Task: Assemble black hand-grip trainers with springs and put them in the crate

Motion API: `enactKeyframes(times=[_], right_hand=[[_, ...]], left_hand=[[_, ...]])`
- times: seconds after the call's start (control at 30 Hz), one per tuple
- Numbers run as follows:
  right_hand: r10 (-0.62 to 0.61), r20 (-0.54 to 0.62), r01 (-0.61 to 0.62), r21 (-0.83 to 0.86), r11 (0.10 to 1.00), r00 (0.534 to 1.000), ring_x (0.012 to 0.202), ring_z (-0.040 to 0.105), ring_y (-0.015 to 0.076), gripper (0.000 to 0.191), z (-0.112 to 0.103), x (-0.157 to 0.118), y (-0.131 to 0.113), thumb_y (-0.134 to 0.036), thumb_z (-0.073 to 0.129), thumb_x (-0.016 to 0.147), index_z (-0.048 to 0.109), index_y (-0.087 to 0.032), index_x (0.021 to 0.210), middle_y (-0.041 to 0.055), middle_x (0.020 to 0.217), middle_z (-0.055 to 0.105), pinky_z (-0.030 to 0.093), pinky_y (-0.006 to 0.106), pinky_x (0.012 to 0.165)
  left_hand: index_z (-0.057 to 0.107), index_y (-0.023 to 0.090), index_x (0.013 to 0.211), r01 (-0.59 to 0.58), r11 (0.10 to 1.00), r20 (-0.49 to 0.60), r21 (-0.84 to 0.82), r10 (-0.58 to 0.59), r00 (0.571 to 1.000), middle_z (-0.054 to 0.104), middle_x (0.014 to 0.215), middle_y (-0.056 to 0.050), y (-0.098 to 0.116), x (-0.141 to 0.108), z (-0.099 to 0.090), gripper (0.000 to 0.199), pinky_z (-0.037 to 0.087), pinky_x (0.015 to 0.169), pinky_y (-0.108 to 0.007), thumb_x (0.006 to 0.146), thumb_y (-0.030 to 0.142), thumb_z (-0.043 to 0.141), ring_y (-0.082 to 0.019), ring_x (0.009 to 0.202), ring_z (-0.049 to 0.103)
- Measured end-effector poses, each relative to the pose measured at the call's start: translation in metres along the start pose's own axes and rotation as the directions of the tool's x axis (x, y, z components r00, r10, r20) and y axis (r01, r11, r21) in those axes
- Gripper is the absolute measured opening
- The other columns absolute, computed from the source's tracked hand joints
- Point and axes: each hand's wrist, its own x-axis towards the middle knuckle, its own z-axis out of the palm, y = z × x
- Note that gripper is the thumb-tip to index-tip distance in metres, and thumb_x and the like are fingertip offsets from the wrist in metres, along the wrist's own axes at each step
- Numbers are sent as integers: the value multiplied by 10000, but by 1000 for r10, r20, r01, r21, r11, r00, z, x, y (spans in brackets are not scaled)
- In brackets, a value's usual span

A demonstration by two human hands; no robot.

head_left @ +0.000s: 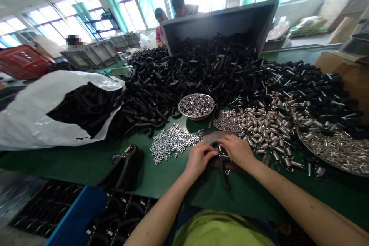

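Observation:
A black hand grip strengthener (223, 173) with a small metal spring near its top lies on a brown metal plate (210, 137) in front of me. My left hand (200, 157) pinches its left side, thumb and forefinger together. From the right, my right hand (236, 150) has its fingers closed over the upper part by the spring; the fingertips partly hide what they press. One loose nut (227, 172) is beside the handle. Left of the plate spreads a pile of small silver nuts (170, 142). Many coil springs (266, 127) are heaped to the right.
Behind the plate stands a metal bowl of small parts (196, 107). Black handles (201, 69) spill from a tipped grey bin (220, 17). A round tray (340, 150) of metal pins is at right. Several grips (123, 167) stand at left, near a white bag (34, 107). Other people sit farther back.

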Motion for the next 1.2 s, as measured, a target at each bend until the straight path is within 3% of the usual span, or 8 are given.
enactKeyframes(times=[0.13, 0.37, 0.5, 0.63, 0.77, 0.9, 1.07, 1.2], right_hand=[[40, -80, -40, 1, 999, 996, 1036, 516, 203, 330, -16, -31, 17, -265, 429, 903, 536, -216, 1210, 59, 1120, 616, 417, 327, 861], [346, 36, -344, -63, 937, 937, 828, 610, 248, 326, -26, -155, 90, -520, 568, 754, 611, -231, 901, 72, 917, 638, 497, 355, 653], [493, 35, -493, 1, 870, 870, 781, 638, 265, 332, -14, -196, 110, -541, 504, 759, 583, -226, 824, 79, 833, 653, 506, 381, 658], [584, 51, -586, 90, 805, 810, 731, 650, 269, 385, -22, -179, 92, -566, 433, 798, 572, -239, 947, 76, 891, 680, 491, 376, 599], [507, 91, -496, 412, 764, 857, 782, 627, 213, 435, -46, -131, 50, -528, 358, 863, 506, -275, 1184, 51, 931, 659, 482, 328, 678], [562, 273, -547, 733, 404, 781, 487, 481, 123, 524, -43, -113, 18, -580, 373, 849, 431, -253, 1255, -14, 670, 541, 368, 233, 423], [651, 444, -604, 797, 27, 615, 386, 349, 63, 572, -9, -136, 7, -616, 426, 810, 365, -283, 1272, -46, 665, 505, 227, 182, 362], [579, 387, -607, 756, 245, 717, 414, 421, 93, 500, -9, -121, 4, -574, 350, 859, 409, -264, 1247, -43, 631, 495, 290, 201, 383]], left_hand=[[657, 179, 755, -100, 969, 71, 225, 86, 994, 600, 782, -24, 5, 4, 2, 90, 409, 686, -243, 801, 225, 595, -160, 783, 555], [635, 178, 826, -351, 744, 285, 568, 222, 932, 606, 856, -45, 9, 9, 3, 155, 422, 708, -262, 858, 287, 529, -175, 826, 545], [635, 198, 853, -344, 762, 239, 549, 251, 938, 607, 854, -36, 6, 1, 4, 218, 431, 697, -245, 898, 317, 458, -155, 805, 539], [602, 220, 1035, -309, 780, 198, 545, 238, 951, 587, 962, -47, 8, -15, 2, 227, 448, 727, -258, 910, 290, 425, -175, 905, 515], [494, 312, 1224, -191, 806, 178, 560, 107, 978, 518, 1097, -46, 14, -30, -1, 365, 465, 681, -250, 867, 233, 486, -184, 956, 508], [384, 372, 1328, -94, 810, 159, 579, 2, 987, 494, 1049, -51, 13, -38, 0, 530, 473, 726, -286, 846, 166, 466, -172, 866, 528], [363, 321, 1361, -118, 821, 183, 559, 16, 983, 499, 1012, -71, 10, -39, 7, 554, 466, 767, -308, 847, 119, 412, -177, 847, 514], [347, 282, 1376, -146, 806, 192, 574, 41, 981, 508, 1049, -91, 9, -39, 10, 536, 464, 768, -310, 866, 120, 381, -187, 860, 507]])
